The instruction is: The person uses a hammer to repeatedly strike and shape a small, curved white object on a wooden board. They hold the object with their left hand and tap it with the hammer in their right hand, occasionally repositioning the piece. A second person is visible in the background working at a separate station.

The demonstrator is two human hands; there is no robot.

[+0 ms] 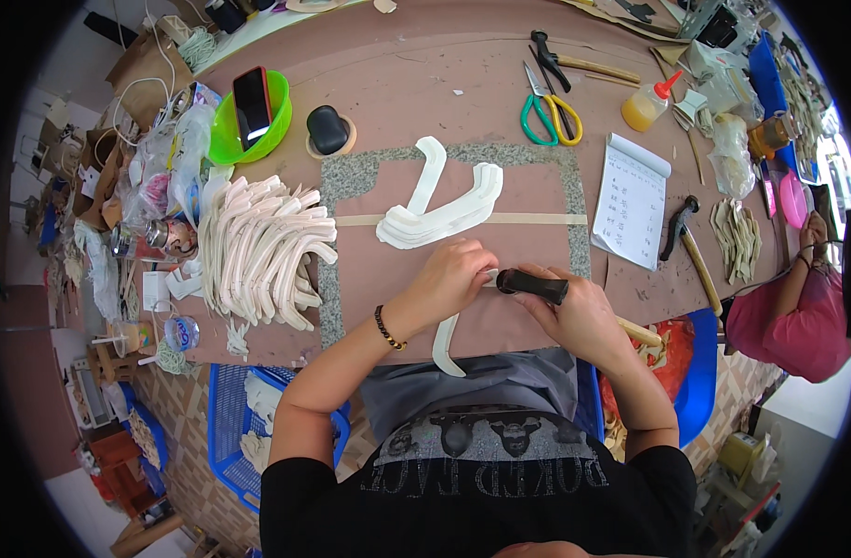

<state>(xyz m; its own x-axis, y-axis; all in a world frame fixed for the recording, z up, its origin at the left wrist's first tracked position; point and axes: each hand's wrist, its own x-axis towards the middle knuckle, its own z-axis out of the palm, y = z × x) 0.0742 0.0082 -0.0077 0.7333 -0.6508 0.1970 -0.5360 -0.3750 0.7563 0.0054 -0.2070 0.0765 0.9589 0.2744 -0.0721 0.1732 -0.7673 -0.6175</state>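
My right hand (576,316) is closed round a hammer; its black head (534,286) points left and its wooden handle (637,330) shows past my wrist. My left hand (457,275), close to the hammer head, pinches a curved off-white strip (447,349), whose lower end hangs toward the table's near edge and whose middle is under the hand. Beyond my hands lies a stack of white curved strips (444,216), with one separate strip (429,174) slanting away from it. To the left a large pile of cream strips (267,246) covers the table.
A green bowl (281,116) with a phone stands far left. Scissors (551,116), another hammer (574,65), a glue bottle (646,107) and a notepad (633,200) lie right, beside a third hammer (690,242). Blue baskets (230,418) flank me. Another person (786,321) sits at right.
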